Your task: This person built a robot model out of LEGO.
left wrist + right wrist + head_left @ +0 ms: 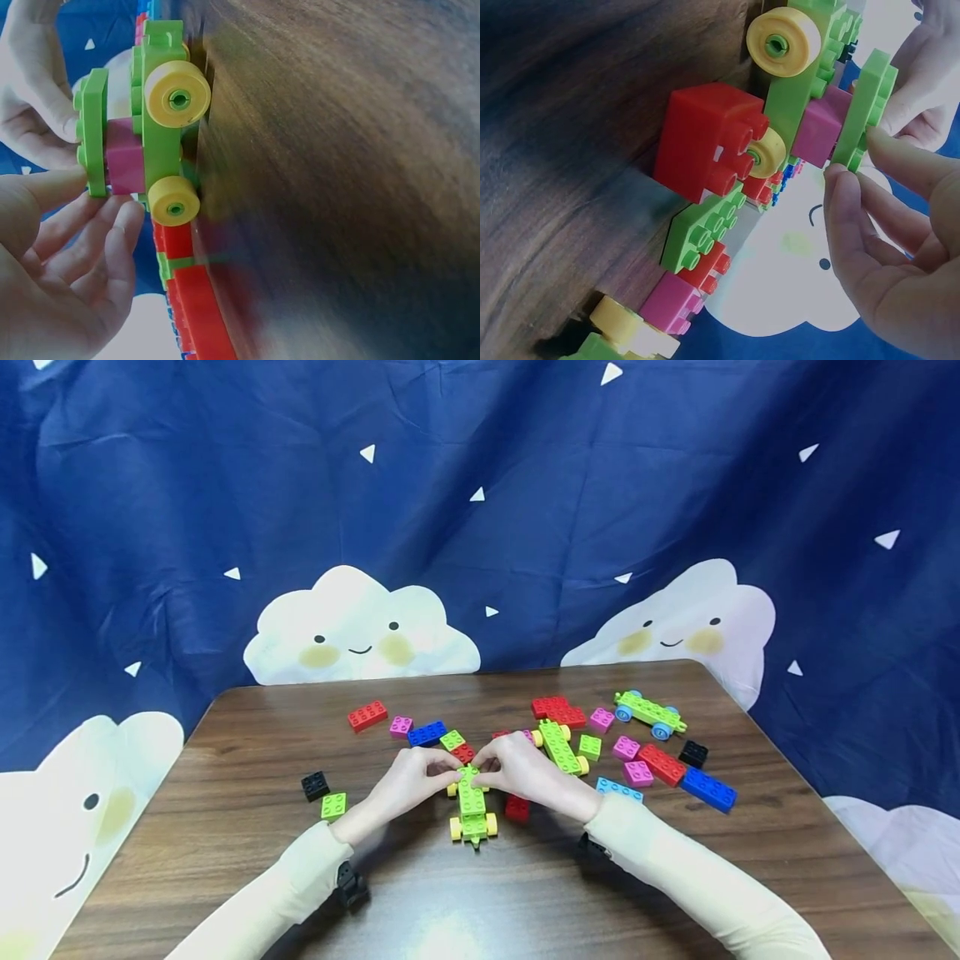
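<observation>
A green toy car base (161, 142) with yellow wheels stands on the table in front of me, carrying a pink building block (125, 156). On top of that block sits a long thin green block (470, 793), its studs facing up. My left hand (412, 777) pinches this thin block at its far end between thumb and fingers. From the other side my right hand (521, 768) pinches the same end, fingertips close to the left ones. A red block (705, 139) lies just right of the car, below my right hand.
Another green car base (558, 747) with yellow wheels is right of my right hand. One with blue wheels (648, 714) stands at the back right. Red, pink, blue, black and green blocks lie around, including a black block (315, 786) on the left and a long blue block (708, 788) on the right.
</observation>
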A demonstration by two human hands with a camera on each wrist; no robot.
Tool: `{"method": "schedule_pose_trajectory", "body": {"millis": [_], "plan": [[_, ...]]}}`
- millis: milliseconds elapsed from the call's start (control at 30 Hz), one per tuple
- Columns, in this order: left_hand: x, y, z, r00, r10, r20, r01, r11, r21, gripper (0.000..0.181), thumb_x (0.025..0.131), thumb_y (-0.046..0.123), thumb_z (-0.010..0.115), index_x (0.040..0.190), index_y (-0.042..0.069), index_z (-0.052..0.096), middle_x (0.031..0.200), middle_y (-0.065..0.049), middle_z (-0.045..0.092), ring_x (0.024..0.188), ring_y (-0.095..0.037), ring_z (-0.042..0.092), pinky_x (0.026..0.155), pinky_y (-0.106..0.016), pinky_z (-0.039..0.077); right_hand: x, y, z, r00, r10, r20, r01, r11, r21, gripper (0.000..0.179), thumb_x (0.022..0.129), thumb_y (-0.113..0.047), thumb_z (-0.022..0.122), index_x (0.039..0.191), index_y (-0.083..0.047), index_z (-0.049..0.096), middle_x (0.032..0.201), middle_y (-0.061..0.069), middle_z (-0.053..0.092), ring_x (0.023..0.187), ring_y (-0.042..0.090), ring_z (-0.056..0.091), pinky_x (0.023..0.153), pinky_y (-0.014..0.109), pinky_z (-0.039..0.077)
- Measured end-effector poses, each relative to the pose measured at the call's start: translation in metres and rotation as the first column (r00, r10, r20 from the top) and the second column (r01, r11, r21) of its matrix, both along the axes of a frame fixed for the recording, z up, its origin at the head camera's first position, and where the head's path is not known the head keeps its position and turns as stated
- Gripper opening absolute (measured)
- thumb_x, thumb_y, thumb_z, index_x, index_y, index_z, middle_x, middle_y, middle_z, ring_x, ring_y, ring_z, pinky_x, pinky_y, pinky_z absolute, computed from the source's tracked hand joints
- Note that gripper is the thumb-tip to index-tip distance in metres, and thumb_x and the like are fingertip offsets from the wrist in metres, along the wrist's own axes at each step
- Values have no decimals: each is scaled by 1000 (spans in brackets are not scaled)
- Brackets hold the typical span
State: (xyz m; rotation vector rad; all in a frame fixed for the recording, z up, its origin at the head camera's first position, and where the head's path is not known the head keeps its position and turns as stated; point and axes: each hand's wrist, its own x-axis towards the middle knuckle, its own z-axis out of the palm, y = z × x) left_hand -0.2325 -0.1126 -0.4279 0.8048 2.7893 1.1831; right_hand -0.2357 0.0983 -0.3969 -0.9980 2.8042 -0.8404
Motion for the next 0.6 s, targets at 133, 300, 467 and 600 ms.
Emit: {"method": "schedule_pose_trajectory", "body": {"millis": [133, 300, 467, 600], "plan": [[0, 0, 2, 1000, 2, 11, -2, 1000, -7, 15, 91, 24, 71, 99, 13, 77, 93, 0, 78, 83, -9, 69, 72, -20, 52, -2, -1, -1, 1000, -13, 10, 13, 1000, 0, 21, 83, -20, 79, 100, -8, 79, 89, 4, 78, 72, 5, 69, 65, 14, 53], [-1, 0, 2, 1000, 0, -6, 0, 1000, -16, 15, 90, 22, 72, 99, 12, 78, 93, -1, 78, 86, -11, 70, 75, -27, 55, -3, 0, 0, 1000, -9, 29, 9, 1000, -12, 20, 83, -19, 80, 99, -7, 79, 89, 5, 78, 73, 7, 70, 66, 15, 53], [-3, 0, 2, 1000, -13, -1, 13, 999, -29, 16, 90, 23, 72, 98, 11, 78, 95, -2, 78, 88, -12, 70, 78, -32, 57, -3, 0, 1, 999, -13, 50, 15, 1000, -22, 19, 83, -19, 80, 98, -7, 79, 89, 5, 78, 74, 7, 70, 66, 15, 54], [-5, 0, 1, 1000, -2, 23, 3, 1000, -26, 15, 90, 24, 72, 98, 12, 77, 95, -1, 78, 86, -9, 67, 75, -26, 54, -3, 0, 0, 998, -17, 52, 19, 999, -34, 21, 82, -19, 80, 98, -6, 79, 88, 5, 78, 72, 8, 69, 64, 15, 52]]}}
